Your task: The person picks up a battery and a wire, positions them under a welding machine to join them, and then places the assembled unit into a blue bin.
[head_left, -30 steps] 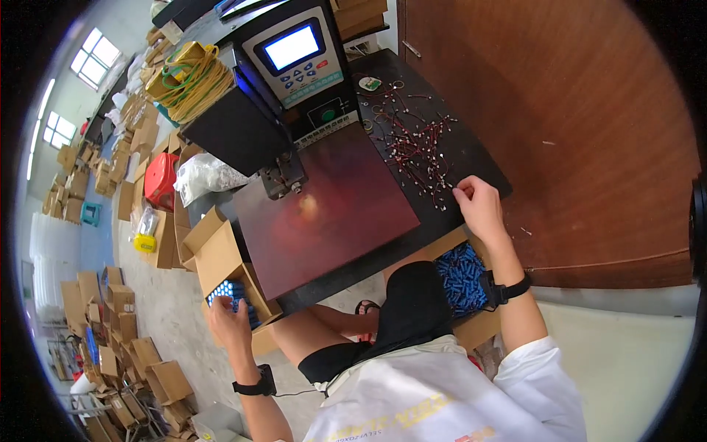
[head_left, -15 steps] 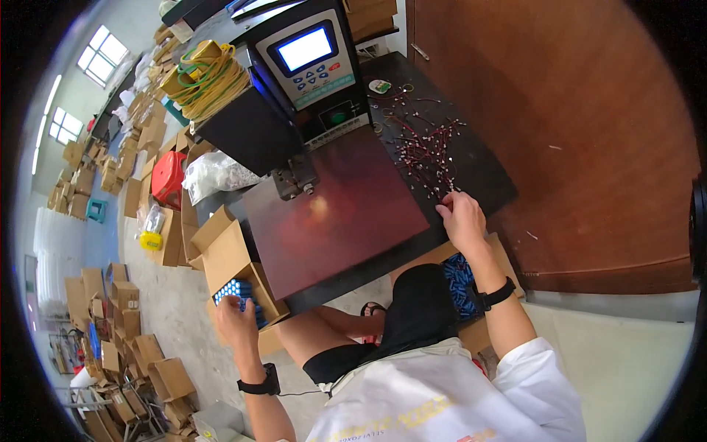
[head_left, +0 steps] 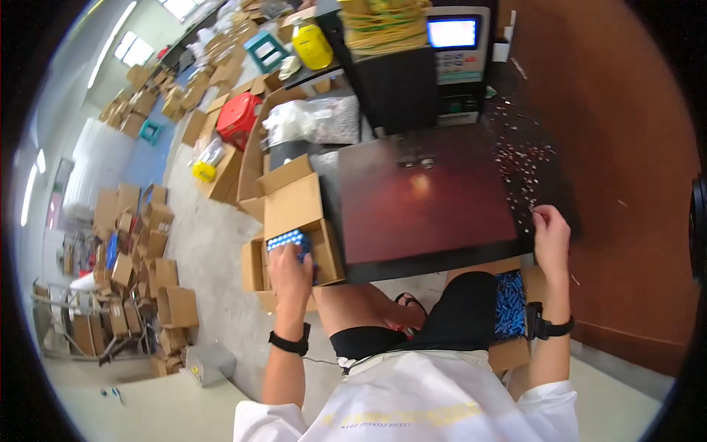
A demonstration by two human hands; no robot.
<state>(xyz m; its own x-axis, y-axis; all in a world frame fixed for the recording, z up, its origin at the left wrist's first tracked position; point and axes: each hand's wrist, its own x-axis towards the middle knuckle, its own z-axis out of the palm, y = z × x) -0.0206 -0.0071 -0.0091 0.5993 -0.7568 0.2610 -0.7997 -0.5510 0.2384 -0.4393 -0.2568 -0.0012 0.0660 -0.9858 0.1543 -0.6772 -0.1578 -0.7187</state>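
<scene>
My left hand (head_left: 291,274) reaches into an open cardboard box (head_left: 331,252), its fingers curled over blue cylindrical battery cells (head_left: 286,240) with pale ends. The fingertips are partly hidden, so how many cells they grip is unclear. At the right edge of the black table, my right hand (head_left: 552,234) pinches thumb and forefinger together at the near end of a scatter of thin dark red wire leads (head_left: 521,158) with small pale connectors. What shows between those fingertips is tiny and looks like a lead's end.
A machine with a lit screen (head_left: 452,33) stands behind a dark red plate (head_left: 423,214). More blue cells (head_left: 509,306) fill a box by my right thigh. Bags of small parts (head_left: 331,118) lie beyond the left box. A brown wooden panel (head_left: 626,184) rises at the right.
My view has swung, so the table and both hands appear farther right. The left hand stays at the blue cells and the right at the wire leads.
</scene>
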